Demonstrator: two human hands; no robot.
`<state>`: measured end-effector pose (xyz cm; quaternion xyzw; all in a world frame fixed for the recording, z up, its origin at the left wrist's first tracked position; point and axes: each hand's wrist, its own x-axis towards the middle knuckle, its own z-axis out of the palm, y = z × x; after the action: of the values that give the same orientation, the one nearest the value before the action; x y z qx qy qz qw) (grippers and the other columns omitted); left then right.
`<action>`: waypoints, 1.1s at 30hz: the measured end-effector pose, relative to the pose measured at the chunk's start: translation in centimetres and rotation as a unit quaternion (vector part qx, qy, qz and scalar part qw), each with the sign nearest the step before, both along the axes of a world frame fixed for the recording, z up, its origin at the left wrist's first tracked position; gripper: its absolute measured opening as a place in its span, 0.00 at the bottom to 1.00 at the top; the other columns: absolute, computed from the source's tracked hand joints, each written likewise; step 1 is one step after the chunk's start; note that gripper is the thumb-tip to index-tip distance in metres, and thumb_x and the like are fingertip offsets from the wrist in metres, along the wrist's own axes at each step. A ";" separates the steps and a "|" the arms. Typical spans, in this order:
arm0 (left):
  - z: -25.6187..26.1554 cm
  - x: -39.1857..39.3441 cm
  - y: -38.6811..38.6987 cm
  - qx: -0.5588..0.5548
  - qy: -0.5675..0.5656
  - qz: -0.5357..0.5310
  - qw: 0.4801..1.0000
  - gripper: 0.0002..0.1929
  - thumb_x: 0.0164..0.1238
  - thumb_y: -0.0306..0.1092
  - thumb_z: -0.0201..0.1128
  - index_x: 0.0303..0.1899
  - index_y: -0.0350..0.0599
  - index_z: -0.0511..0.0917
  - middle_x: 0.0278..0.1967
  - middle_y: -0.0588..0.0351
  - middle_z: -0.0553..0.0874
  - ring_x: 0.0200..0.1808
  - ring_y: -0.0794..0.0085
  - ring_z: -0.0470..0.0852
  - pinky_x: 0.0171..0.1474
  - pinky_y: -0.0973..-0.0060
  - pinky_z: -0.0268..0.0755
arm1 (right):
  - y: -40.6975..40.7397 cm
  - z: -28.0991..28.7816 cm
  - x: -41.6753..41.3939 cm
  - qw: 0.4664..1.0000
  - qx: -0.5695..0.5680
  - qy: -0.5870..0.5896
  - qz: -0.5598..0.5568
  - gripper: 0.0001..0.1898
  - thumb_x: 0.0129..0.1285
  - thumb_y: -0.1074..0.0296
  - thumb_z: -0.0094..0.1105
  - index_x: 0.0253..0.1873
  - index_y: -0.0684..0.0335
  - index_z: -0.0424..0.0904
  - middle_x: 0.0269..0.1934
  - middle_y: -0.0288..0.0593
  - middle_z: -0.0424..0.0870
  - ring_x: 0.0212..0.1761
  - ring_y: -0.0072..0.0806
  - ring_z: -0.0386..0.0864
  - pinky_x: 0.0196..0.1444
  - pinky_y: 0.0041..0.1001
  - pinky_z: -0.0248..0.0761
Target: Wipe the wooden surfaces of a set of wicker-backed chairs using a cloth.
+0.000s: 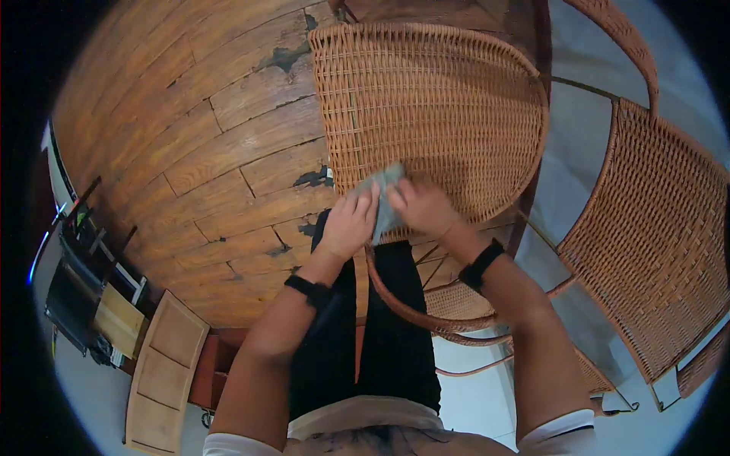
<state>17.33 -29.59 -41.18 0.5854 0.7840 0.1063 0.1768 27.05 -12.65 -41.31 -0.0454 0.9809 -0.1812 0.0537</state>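
Both hands are on a grey-green cloth [389, 214] at the near edge of a woven wicker chair seat [433, 108]. My left hand [349, 219] lies on the cloth's left side, fingers pointing away from me. Slightly blurred, my right hand [425, 205] grips the cloth from the right, over the wicker. Its fingertips are partly hidden by the fabric. A curved wicker-wrapped arm [405, 308] of the chair bends below my hands, beside my black trousers [393, 342].
Worn wooden plank flooring [245, 148] with dark chipped patches spreads to the left. Another wicker chair [656, 239] stands at the right on a pale floor [576, 131]. At lower left are a panelled wooden piece [165, 376] and a black chair-like object [71, 290].
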 end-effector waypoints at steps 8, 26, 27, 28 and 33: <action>-0.9 -8.3 12.9 0.066 0.089 0.026 0.993 0.24 0.57 0.32 0.53 0.58 0.38 0.69 0.40 0.54 0.75 0.42 0.67 0.76 0.42 0.71 0.69 | 8.2 -0.8 -7.2 0.976 0.087 0.047 -0.193 0.14 0.52 0.68 0.55 0.46 0.56 0.73 0.33 0.43 0.73 0.28 0.36 0.76 0.35 0.33 0.70; -0.6 1.8 4.3 -0.001 -0.006 -0.139 0.990 0.21 0.59 0.31 0.52 0.54 0.31 0.72 0.44 0.51 0.74 0.42 0.63 0.73 0.43 0.71 0.66 | 1.6 0.6 2.1 0.982 0.061 -0.122 -0.134 0.06 0.55 0.62 0.53 0.37 0.53 0.72 0.26 0.41 0.77 0.24 0.33 0.80 0.24 0.32 0.72; -0.8 1.0 5.1 0.012 0.009 -0.113 0.993 0.22 0.59 0.32 0.51 0.55 0.31 0.71 0.44 0.52 0.74 0.42 0.64 0.73 0.43 0.71 0.66 | 2.2 0.8 1.1 0.979 0.064 -0.128 -0.148 0.06 0.56 0.62 0.53 0.38 0.52 0.72 0.29 0.43 0.79 0.26 0.33 0.80 0.25 0.33 0.72; -0.9 0.4 6.5 0.028 0.022 -0.088 0.995 0.23 0.59 0.32 0.51 0.56 0.31 0.70 0.43 0.52 0.74 0.43 0.64 0.73 0.43 0.71 0.66 | 3.0 0.9 0.4 0.975 0.070 -0.137 -0.163 0.06 0.56 0.62 0.52 0.38 0.52 0.73 0.31 0.44 0.80 0.27 0.33 0.81 0.26 0.35 0.72; -1.4 -3.6 14.5 0.032 0.077 -0.050 0.995 0.25 0.60 0.33 0.50 0.59 0.33 0.67 0.40 0.54 0.73 0.44 0.65 0.73 0.45 0.71 0.66 | 8.6 0.2 -3.9 0.951 0.111 -0.128 -0.258 0.09 0.60 0.62 0.50 0.45 0.51 0.70 0.36 0.44 0.80 0.33 0.35 0.82 0.29 0.34 0.74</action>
<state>13.68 -15.10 -42.61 0.6357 0.7613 0.0765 0.1024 23.19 -4.09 -41.08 0.2391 0.9581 -0.0828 0.1346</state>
